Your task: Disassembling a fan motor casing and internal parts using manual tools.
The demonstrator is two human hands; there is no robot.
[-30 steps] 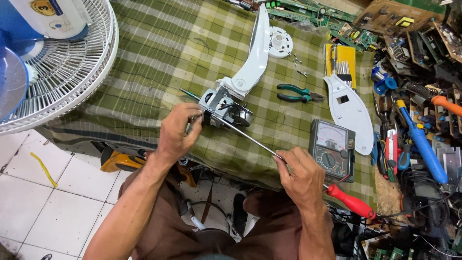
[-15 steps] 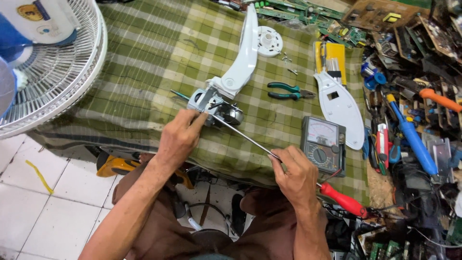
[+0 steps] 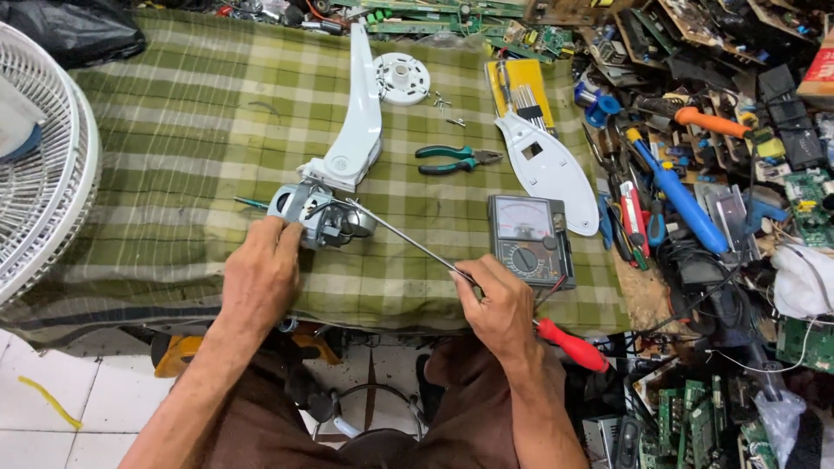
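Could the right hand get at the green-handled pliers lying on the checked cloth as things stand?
Probably not straight away: the right hand is full, gripping the long red-handled screwdriver. The path itself looks free, since the green-handled pliers lie alone on bare checked cloth, beyond the grey analogue multimeter.

Motor (image 3: 320, 215): grey metal, on its side on checked cloth, joined to white neck. Screwdriver (image 3: 452, 271): long thin shaft w/ red handle, tilted, tip at motor.

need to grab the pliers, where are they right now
In the head view the green-handled pliers lie on the checked cloth, right of the white fan neck and above the multimeter.
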